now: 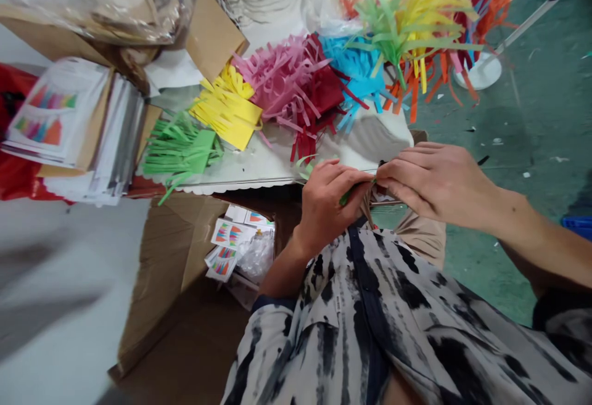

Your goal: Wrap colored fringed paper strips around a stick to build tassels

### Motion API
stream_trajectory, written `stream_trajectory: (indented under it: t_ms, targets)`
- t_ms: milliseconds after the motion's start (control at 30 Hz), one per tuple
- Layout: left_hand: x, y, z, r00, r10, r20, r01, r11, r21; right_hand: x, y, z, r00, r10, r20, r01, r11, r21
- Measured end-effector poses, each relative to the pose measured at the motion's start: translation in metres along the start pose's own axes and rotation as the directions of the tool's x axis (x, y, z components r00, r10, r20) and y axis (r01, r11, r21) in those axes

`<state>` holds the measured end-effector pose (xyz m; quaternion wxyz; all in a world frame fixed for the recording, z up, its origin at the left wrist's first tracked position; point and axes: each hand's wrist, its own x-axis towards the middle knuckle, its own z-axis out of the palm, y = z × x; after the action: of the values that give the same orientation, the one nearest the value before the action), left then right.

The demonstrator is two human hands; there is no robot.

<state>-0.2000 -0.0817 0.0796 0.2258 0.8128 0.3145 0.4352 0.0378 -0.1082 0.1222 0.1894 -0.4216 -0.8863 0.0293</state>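
Green paper piece [345, 198] sits in the person's grip, at the near edge of the white table [266, 167] and in front of the patterned shirt [398, 294]. Through the head view, I read its long axis as running crosswise, roughly along the table edge: pale fringe [305, 167] shows past the far side of the left hand [329, 201], and a small green tip appears at the right fingertips. The middle is hidden, so I judge the axis from these ends. The left hand is nearer — its fingers are curled around the piece, thumb pressed against it. The right hand [425, 177] comes in from the right, thumb and forefinger pressed together on what I take to be the tip; I cannot tell how firmly. On the tabletop I note, left to right, printed sheets [65, 109], a green fringed bundle [192, 146], a yellow bundle [229, 109], a pink bundle [287, 78], a dark red bundle [326, 94] and a blue bundle [358, 63]. Room below: an open cardboard box [160, 269] stands under the left forearm, holding printed cards [226, 245] — with green floor [504, 146] to the right.
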Motion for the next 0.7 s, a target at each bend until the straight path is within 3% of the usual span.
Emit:
stream_trajectory:
  t_ms: [300,433,567,700]
  targets:
    - [0.003,0.001,-0.003,0.996,-0.001,0.093,0.013,0.991,-0.136,-0.012,0.004,0.002,0.995,0.091,0.043,-0.1,0.959,0.266]
    - [0.002,0.002,0.002,0.995,-0.006,0.104,0.019,0.992,-0.125,-0.016,0.001,0.006,0.991,0.132,0.038,-0.137,0.958,0.251]
    - [-0.001,0.002,0.009,0.993,-0.077,0.09,0.089,0.987,-0.137,-0.018,-0.003,0.009,0.988,0.145,0.044,-0.151,0.973,0.174]
    - [-0.004,0.003,0.012,0.979,-0.14,0.147,0.164,0.971,-0.173,-0.019,-0.004,0.01,0.99,0.128,0.056,-0.135,0.98,0.145]
